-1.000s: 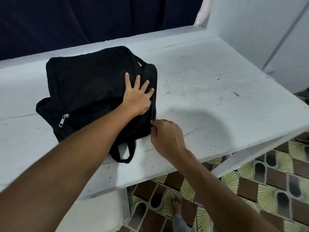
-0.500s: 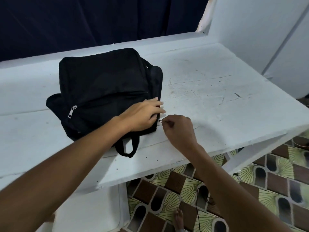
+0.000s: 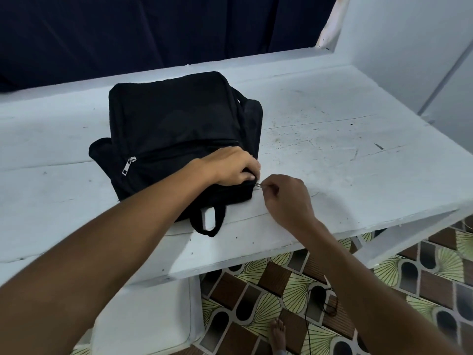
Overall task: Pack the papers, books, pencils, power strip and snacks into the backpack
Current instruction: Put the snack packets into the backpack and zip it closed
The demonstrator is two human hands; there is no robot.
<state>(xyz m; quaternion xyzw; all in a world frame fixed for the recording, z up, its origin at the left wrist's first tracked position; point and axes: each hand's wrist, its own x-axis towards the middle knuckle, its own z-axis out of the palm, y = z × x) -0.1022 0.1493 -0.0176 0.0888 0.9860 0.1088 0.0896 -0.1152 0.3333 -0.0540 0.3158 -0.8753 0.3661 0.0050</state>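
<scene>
A black backpack lies flat on the white wooden table, its carry loop hanging toward the front edge. My left hand grips the fabric at the bag's near right corner, fingers curled over the seam. Right beside it, my right hand pinches a small silver zipper pull at that corner. A second silver zipper pull sits on the front pocket at the left. No papers, books, pencils, power strip or snacks are in view.
A dark curtain hangs behind the table and a white wall closes the right side. Below the front edge lie patterned floor tiles, a black cable, a bare foot and a white seat.
My left hand slid from lying flat on top of the bag down to its near right corner and curled onto the fabric. My right hand stayed at the zipper pull.
</scene>
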